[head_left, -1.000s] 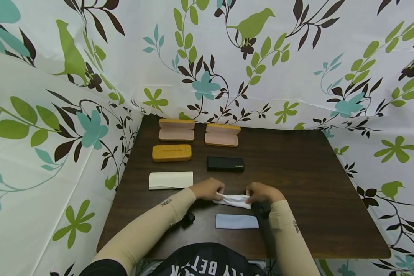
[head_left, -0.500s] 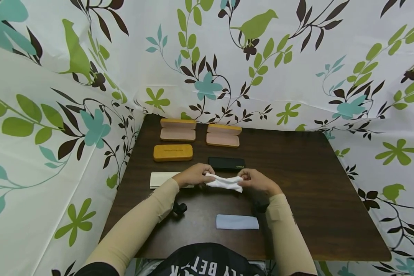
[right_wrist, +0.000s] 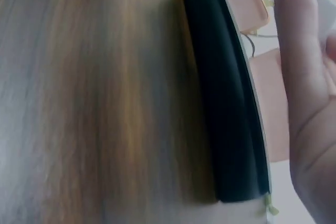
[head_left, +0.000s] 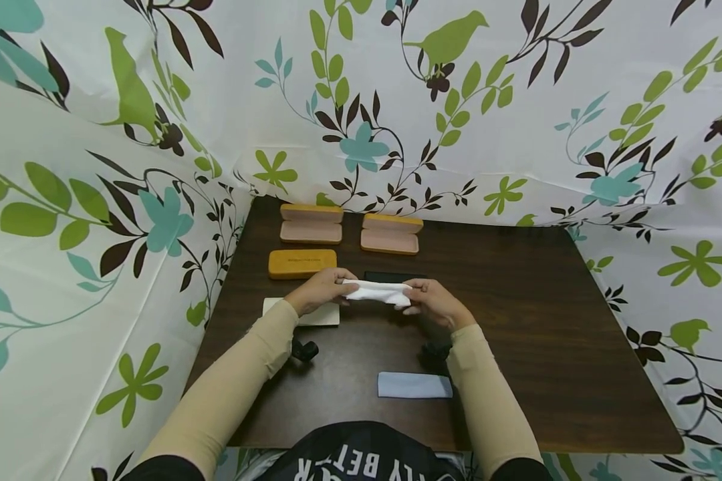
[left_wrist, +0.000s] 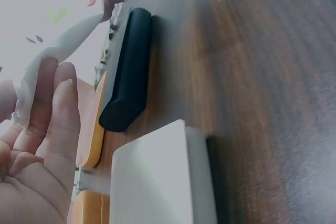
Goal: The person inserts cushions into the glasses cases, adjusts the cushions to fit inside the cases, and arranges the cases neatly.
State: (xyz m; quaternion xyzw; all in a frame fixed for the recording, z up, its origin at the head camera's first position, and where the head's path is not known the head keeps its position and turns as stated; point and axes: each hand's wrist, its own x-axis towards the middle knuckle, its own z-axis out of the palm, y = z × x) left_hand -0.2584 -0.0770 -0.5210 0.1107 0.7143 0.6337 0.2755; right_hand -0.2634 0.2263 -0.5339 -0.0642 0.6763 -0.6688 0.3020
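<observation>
Pinching white cloth (head_left: 377,292): left hand (head_left: 321,291), right hand (head_left: 437,302); black case (head_left: 393,276) partly hidden.

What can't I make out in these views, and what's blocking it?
Head: most of the black oblong case, behind the white soft cloth and right hand.
Head: part of the cream flat rectangular case, behind the left hand.
Head: lettering on the closed yellow oblong case, too small to read.
Left wrist: part of the cream case, past the bottom edge.
Right wrist: part of the right hand, past the right edge.
</observation>
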